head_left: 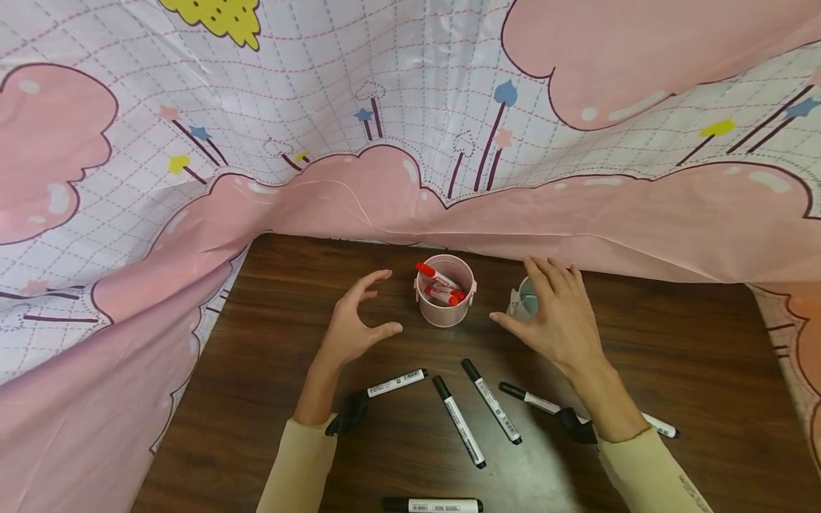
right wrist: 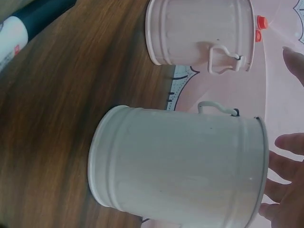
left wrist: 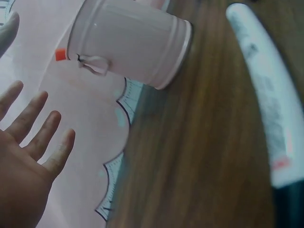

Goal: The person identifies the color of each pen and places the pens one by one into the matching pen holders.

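Left hand (head_left: pixel 351 329) hovers open, fingers spread, just beside the pink bucket (head_left: pixel 445 299) of red markers (head_left: pixel 441 285) near the table's (head_left: pixel 269 285) far edge. Right hand (head_left: pixel 556 319), fingers relaxed and apart, cups over the pale bucket (head_left: pixel 521 302) without gripping; black markers (head_left: pixel 458 419) lie toward the near edge.

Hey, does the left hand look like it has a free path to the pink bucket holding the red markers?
Probably yes. The left hand is open, beside the pink bucket on the bare wooden table, with nothing between them. The black markers lie nearer the person, out of the way.
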Demonstrator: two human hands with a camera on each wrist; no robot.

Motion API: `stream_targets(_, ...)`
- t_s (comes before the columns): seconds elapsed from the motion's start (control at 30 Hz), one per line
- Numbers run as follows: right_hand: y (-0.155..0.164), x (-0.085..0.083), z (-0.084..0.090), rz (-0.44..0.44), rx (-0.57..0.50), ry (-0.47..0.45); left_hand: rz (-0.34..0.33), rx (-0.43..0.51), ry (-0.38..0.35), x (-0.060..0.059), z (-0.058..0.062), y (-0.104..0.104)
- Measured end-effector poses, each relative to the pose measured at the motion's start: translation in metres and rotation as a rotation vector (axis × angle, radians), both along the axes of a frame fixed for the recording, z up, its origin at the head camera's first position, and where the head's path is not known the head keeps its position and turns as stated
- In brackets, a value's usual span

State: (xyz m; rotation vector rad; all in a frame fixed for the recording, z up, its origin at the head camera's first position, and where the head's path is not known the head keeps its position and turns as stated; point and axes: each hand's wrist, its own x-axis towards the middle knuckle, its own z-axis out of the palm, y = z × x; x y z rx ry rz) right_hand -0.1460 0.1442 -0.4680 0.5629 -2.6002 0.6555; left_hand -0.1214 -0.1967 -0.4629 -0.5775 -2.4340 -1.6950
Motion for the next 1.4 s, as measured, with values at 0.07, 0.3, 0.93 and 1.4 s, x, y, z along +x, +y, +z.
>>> stream_targets(0.07,0.001,0.000,-0.001,-0.001,-0.002,0.000,0.009,0.007,0.001,0.003,-0.005,-0.002)
stream_targets(0.3,0.005,0.000,-0.003,-0.019,-0.017,-0.024,0.027,0.030,-0.021,0.011,-0.017,-0.011)
stream_targets(0.93,0.032,0.006,-0.008,-0.055,-0.108,-0.008,0.097,0.091,-0.077,0.046,-0.037,-0.030)
stream_targets(1.4,0.041,0.006,-0.013,-0.078,-0.125,-0.028,0.134,0.077,-0.101,0.062,-0.049,-0.031)
